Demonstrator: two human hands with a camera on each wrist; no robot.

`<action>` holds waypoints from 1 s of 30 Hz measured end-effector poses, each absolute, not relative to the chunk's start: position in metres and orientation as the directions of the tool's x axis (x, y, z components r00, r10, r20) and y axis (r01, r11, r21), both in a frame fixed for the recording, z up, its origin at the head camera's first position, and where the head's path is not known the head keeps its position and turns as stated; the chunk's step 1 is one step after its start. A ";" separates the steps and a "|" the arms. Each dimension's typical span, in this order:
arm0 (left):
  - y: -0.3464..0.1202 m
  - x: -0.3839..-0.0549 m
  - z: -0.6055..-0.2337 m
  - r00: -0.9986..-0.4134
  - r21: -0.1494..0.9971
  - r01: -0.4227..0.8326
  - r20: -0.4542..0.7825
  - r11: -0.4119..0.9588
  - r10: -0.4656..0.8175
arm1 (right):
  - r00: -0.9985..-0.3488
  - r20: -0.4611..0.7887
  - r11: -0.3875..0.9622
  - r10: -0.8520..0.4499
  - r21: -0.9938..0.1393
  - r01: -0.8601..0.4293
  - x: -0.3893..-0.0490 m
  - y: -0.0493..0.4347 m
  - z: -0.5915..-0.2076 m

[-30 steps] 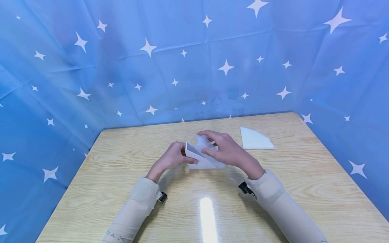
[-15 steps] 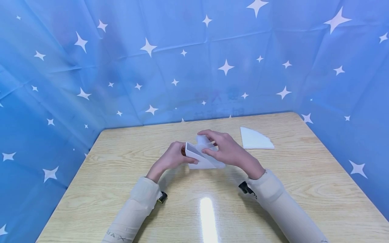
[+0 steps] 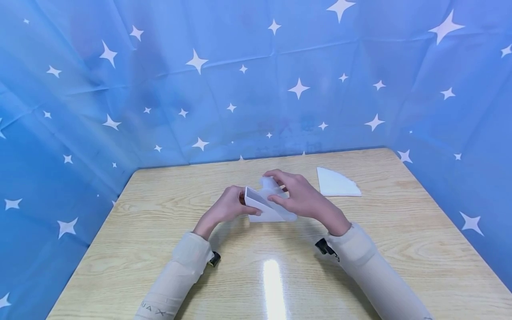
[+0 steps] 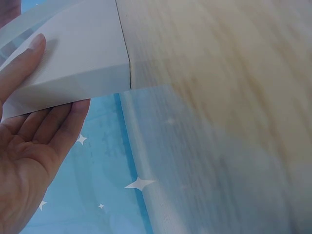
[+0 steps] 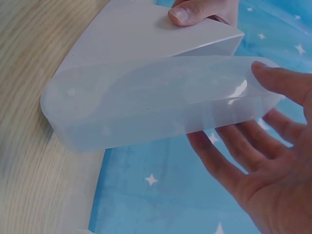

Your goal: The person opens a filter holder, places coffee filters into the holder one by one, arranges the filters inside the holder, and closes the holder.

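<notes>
Fingers of the left hand grip the white box at its left end, thumb on one face and the others against the opposite side. Left of the box, the blue cloth, printed with white stars and creased in places, hangs beyond the worktop; it also runs behind the box and round to its right. The pale left sleeve lies nearer than the box, to its left. Pale, streaky wood grain covers the worktop, and a bright glare strip shines directly in front of the box. Overlapping the box's right part is a translucent cover, pinched by the right hand, thumb above and fingers below. To the box's right and farther back, a quarter-round white piece lies flat; nearer, also right, is the right sleeve.
</notes>
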State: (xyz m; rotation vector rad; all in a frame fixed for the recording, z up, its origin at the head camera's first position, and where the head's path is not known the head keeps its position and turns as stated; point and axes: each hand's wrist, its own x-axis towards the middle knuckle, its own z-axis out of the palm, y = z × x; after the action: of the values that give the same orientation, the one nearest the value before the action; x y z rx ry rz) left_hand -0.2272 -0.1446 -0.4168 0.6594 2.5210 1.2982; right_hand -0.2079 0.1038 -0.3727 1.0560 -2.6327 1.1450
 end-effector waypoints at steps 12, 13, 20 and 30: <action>-0.144 -0.227 -0.419 -0.875 0.822 0.269 -0.009 0.502 0.483 | -0.752 0.356 0.488 -0.555 -0.593 -0.640 -0.205 0.105 -0.370; -0.144 -0.227 -0.419 -0.875 0.821 0.270 -0.008 0.502 0.483 | -0.752 0.354 0.487 -0.555 -0.595 -0.640 -0.204 0.105 -0.370; -0.144 -0.227 -0.418 -0.873 0.817 0.278 -0.005 0.506 0.488 | -0.740 0.357 0.476 -0.571 -0.590 -0.652 -0.206 0.108 -0.368; -0.144 -0.228 -0.417 -0.871 0.813 0.286 0.000 0.507 0.491 | -0.712 0.382 0.460 -0.589 -0.567 -0.684 -0.207 0.111 -0.367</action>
State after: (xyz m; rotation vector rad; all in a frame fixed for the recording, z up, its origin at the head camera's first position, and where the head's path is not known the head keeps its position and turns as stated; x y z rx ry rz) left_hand -0.2276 -0.1441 -0.4168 0.6612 2.5189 1.2949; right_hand -0.2071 0.1111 -0.3669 1.1269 -2.5691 1.0905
